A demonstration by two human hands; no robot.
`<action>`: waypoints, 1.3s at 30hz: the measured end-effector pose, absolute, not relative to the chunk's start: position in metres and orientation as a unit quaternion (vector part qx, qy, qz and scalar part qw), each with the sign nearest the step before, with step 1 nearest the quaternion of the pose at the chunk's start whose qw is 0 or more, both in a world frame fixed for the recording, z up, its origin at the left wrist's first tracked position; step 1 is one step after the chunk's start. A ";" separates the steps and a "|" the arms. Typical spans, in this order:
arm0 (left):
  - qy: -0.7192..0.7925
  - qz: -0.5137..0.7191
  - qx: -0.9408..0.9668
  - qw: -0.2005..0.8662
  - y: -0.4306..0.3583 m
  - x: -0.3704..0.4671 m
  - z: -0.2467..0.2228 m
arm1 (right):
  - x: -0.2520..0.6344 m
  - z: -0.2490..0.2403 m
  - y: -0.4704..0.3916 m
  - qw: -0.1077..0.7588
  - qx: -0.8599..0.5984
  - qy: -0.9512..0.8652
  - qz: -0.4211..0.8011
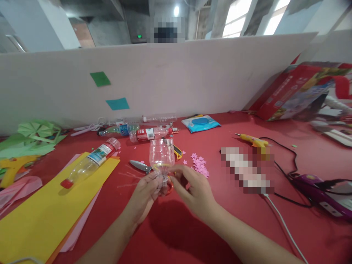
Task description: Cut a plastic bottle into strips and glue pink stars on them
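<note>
A clear cut plastic bottle piece (162,152) stands out above my hands, its wide end away from me and its narrow neck toward me. My left hand (147,190) is closed around the neck. My right hand (192,185) is at the right side of the neck, thumb and fingers curled close to it; what they pinch, if anything, is too small to make out. Behind my hands lie scissors with a grey blade (139,165) and a red-orange handle, partly hidden. A yellow cutter (178,152) and pink paper stars (200,165) lie just beyond.
Labelled bottles (145,134) lie near the white partition (165,80), beside a blue wipes pack (201,124). At left are yellow paper (55,216), another bottle (90,162) and a yellow glue gun (13,168). At right are a second glue gun (253,140), cables and a purple power strip (321,198).
</note>
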State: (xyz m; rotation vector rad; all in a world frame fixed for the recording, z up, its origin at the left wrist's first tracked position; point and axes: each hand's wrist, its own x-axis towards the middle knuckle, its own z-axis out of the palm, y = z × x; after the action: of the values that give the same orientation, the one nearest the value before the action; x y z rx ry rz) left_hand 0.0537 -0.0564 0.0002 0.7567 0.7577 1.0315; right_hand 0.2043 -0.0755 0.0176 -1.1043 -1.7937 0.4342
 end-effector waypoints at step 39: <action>0.381 0.445 0.379 0.717 -0.055 0.056 -0.002 | 0.199 0.016 -0.076 0.465 -0.456 -0.708 0.272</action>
State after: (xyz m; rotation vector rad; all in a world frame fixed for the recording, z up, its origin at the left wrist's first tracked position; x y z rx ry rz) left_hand 0.0560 -0.0551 -0.0020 0.8377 0.8424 0.9847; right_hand 0.1994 -0.0763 0.0161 -1.1204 -1.7386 0.6672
